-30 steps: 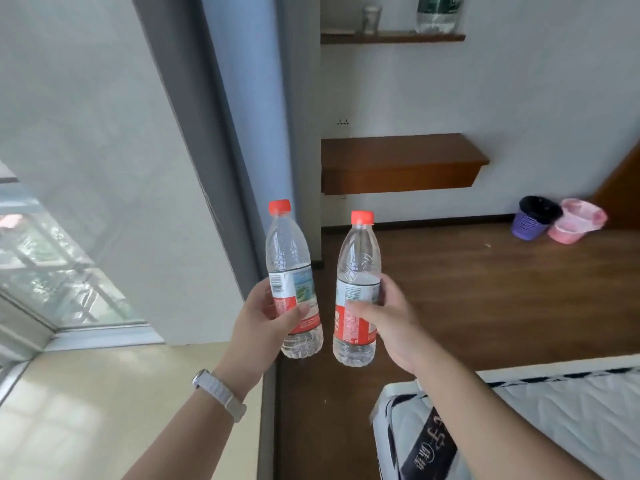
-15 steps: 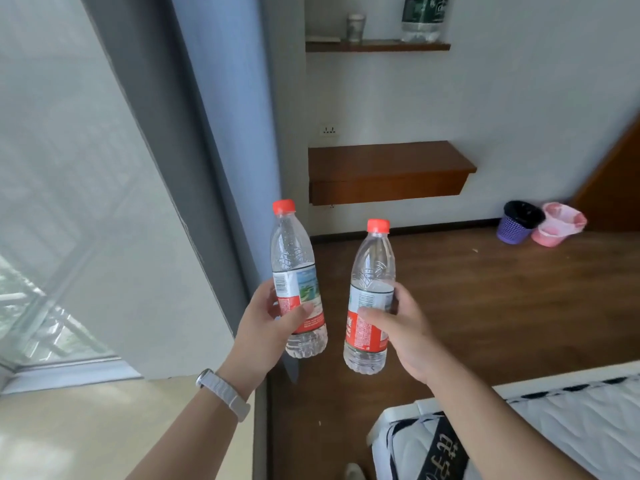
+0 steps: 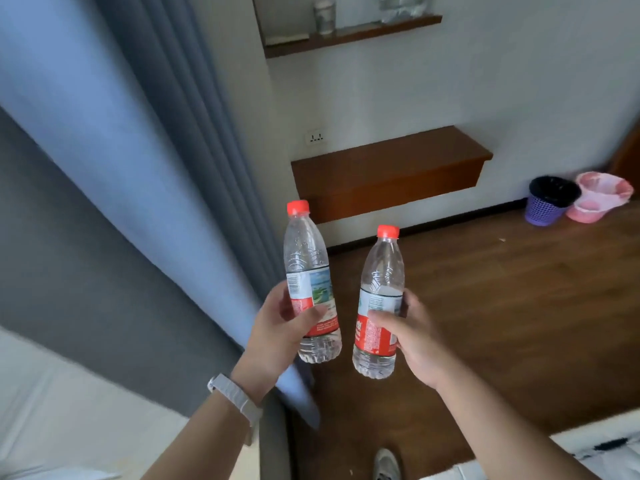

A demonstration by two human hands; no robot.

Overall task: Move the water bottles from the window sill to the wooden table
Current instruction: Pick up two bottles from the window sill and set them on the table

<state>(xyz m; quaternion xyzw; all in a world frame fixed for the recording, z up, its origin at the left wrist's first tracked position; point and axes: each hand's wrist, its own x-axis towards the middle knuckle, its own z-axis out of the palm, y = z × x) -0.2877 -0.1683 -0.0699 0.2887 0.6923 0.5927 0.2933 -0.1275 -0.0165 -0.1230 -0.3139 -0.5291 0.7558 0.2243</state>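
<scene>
L grip (image 3: 277, 327) is wrapped round the left bottle (image 3: 306, 271) at its label; long axis near upright, cap tipped a bit left. Right bottle (image 3: 381, 282) stands just beside it, not touching, cap tipped right, w/ R grip (image 3: 412, 334) clasped round its label. Both in mid-air. Bench (image 3: 388, 168) lies straight ahead beyond the caps; L bottle looks slightly nearer, so prob. lands first.

Left bottle (image 3: 306, 268): clear, red-orange-capped, white-and-red label with blue-green landscape print. Right bottle (image 3: 382, 271): clear, red-orange-capped, white-and-red label. Wooden table (image 3: 388, 168) reddish brown. Curtain (image 3: 138, 140) pale blue. Purple basket (image 3: 543, 213), lattice-patterned; pink basket (image 3: 597, 199).
</scene>
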